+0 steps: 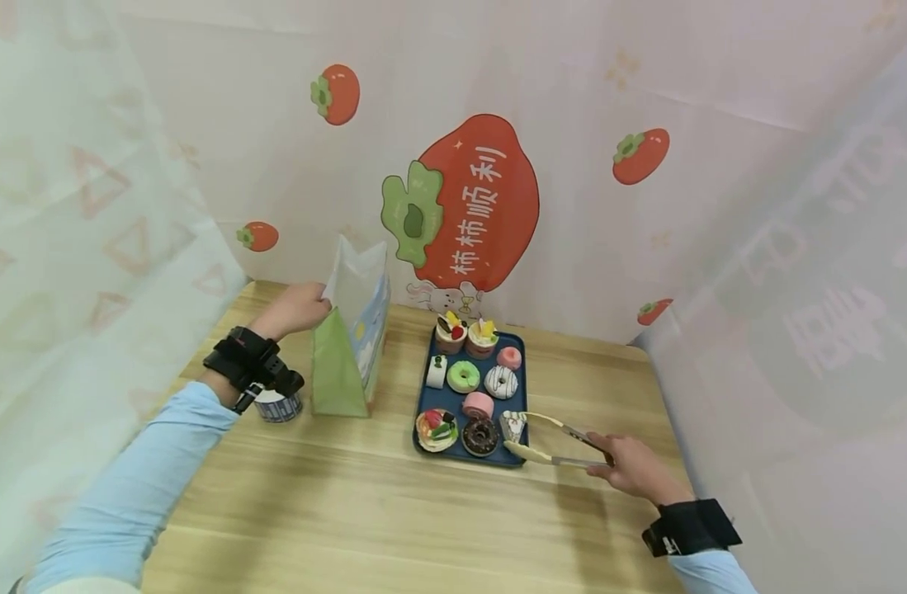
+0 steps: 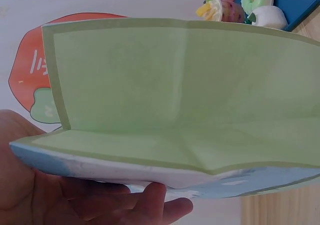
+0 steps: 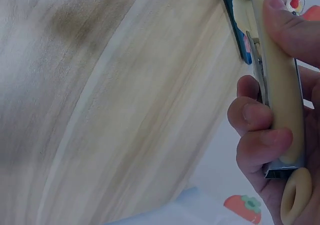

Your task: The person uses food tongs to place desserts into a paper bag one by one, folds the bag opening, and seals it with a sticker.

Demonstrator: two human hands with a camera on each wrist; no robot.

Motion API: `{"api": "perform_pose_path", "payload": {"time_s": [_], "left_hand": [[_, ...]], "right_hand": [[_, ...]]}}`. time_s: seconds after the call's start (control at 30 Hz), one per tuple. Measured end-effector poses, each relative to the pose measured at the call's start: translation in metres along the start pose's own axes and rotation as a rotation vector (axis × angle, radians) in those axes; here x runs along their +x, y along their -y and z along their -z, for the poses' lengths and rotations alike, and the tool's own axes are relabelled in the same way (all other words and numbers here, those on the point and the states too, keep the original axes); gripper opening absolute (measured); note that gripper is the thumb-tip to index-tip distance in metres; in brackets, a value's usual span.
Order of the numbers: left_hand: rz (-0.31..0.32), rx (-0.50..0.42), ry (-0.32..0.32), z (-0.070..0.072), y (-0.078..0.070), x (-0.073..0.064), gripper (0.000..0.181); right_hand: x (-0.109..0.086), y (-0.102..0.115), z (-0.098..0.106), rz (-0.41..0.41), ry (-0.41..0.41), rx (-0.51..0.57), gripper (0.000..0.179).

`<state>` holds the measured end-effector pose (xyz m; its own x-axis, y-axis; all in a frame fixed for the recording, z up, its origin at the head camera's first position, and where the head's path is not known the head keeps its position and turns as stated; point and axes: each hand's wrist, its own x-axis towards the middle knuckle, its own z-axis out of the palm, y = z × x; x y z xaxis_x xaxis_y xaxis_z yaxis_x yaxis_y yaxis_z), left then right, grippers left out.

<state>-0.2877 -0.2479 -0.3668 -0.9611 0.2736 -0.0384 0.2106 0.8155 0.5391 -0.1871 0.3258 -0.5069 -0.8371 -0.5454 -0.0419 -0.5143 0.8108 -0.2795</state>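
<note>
My left hand holds the upper rim of a standing paper bag with light green sides. In the left wrist view its fingers lie along the bag's outer face, and the green inside shows. The right hand grips a pair of tongs with cream tips and handles. Those tips stand on either side of a triangular cake slice at the right edge of a blue tray; whether both touch it I cannot tell. In the right wrist view, thumb and fingers wrap the tongs' handles.
Around the slice on the tray are a chocolate donut, a fruit tart, a green donut, a white donut and two cupcakes. A patterned round container stands left of the bag, partly behind my wrist.
</note>
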Motion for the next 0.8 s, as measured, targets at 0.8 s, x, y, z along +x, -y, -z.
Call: {"api": "perform_pose_path", "payload": {"time_s": [0.8], "left_hand": [[0.020, -0.051, -0.022, -0.005, -0.003, -0.002, 0.024]], "right_hand": [[0.107, 0.082, 0.117, 0.064, -0.171, 0.262, 0.056]]}}
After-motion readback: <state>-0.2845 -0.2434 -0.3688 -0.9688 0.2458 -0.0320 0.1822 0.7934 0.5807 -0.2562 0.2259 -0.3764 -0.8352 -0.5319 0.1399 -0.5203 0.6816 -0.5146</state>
